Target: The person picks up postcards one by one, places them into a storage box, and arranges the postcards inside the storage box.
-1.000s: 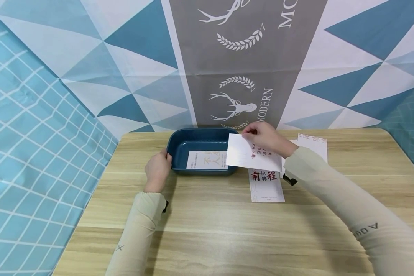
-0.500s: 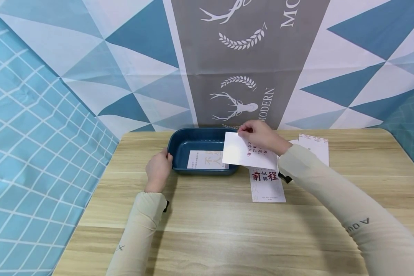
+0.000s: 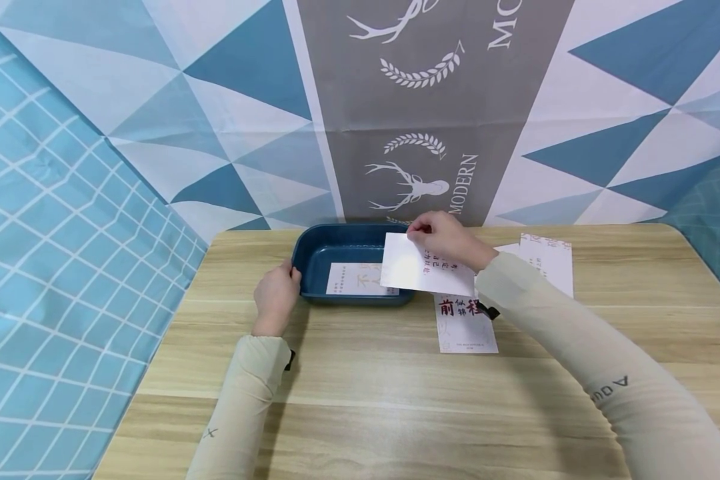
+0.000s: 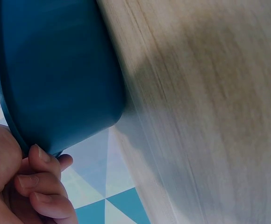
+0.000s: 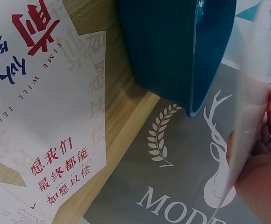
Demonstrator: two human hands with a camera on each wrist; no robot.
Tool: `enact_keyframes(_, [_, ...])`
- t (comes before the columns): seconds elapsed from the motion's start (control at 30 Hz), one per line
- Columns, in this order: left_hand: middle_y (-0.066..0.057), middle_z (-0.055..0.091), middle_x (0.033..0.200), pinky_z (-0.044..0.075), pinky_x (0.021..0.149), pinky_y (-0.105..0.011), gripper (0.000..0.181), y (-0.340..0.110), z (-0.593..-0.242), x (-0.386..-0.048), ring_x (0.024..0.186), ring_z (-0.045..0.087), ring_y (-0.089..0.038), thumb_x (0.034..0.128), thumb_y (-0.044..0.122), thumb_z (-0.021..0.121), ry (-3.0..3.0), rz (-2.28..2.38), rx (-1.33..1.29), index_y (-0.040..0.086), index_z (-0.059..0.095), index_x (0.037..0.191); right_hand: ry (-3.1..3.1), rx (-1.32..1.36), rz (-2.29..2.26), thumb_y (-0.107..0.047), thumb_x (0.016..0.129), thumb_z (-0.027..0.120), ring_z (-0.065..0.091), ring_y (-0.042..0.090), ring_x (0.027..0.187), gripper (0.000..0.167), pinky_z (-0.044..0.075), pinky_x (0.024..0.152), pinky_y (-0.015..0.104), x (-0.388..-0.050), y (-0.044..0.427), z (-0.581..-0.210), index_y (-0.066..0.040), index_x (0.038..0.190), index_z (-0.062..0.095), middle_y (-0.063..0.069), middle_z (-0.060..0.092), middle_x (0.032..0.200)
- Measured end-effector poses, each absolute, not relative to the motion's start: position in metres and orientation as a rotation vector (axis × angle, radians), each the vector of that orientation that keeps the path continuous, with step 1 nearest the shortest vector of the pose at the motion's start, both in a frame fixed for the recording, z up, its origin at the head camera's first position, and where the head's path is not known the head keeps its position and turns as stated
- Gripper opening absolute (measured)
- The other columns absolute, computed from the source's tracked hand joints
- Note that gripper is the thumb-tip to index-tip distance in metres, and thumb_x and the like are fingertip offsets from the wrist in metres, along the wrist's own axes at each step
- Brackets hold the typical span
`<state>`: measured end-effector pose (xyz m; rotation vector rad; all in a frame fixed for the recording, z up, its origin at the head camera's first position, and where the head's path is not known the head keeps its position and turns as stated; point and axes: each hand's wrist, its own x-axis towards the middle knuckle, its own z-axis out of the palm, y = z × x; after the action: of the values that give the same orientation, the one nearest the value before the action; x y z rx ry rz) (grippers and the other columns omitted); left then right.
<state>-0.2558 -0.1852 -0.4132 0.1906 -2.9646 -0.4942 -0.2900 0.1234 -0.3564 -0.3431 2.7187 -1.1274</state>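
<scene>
A blue tray [image 3: 355,301] stands at the table's back, a printed card [image 3: 349,279] lying inside it. The left hand [image 3: 276,297] grips the tray's left end; in the left wrist view, fingers of the left hand [image 4: 30,182] curl at the blue tray's rim [image 4: 4,100]. Between thumb and fingers the right hand [image 3: 447,239] pinches a white card [image 3: 426,270], held partly over the tray's right end. In the right wrist view the right hand [image 5: 261,154] holds that card [image 5: 250,107] nearly edge-on, beside the tray [image 5: 163,51].
A card with large red characters [image 3: 468,333] lies on the wooden table [image 3: 360,400] right of the tray. Farther right another card [image 3: 549,260] overlaps more paper, partly behind the right sleeve. A patterned cloth [image 3: 420,107] hangs behind the table's back edge.
The right hand and its pinched card have shifted slightly left, so the card now covers more of the tray's right end. The left hand keeps its hold on the tray.
</scene>
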Motion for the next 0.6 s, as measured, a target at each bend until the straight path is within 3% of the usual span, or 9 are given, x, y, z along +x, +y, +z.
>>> enact_keyframes(0.4, [-0.014,0.061,0.071,0.041,0.05,-0.041,0.021,-0.1854,-0.4137,-0.2544,0.063,0.059,-0.03,0.0949,0.019,0.046,-2.946,-0.497,0.176,0.006,0.059,0.086,2.738,-0.366,-1.122,-0.018,0.093,0.054,0.051,0.023,0.093,0.02,0.041,0.087,0.035,-0.2895,0.1188,-0.3552,-0.008,0.105,0.065,0.009,0.061,0.103])
enact_keyframes(0.6, [-0.014,0.061,0.069,0.041,0.048,-0.042,0.021,-0.1855,-0.4153,-0.2535,0.061,0.059,-0.032,0.0945,0.019,0.046,-2.912,-0.5,0.164,0.007,0.057,0.081,2.739,-0.375,-1.123,-0.018,0.093,0.055,0.051,0.022,0.092,0.019,0.04,0.086,0.035,-0.2901,0.1169,-0.3558,-0.007,0.104,0.066,0.009,0.061,0.103])
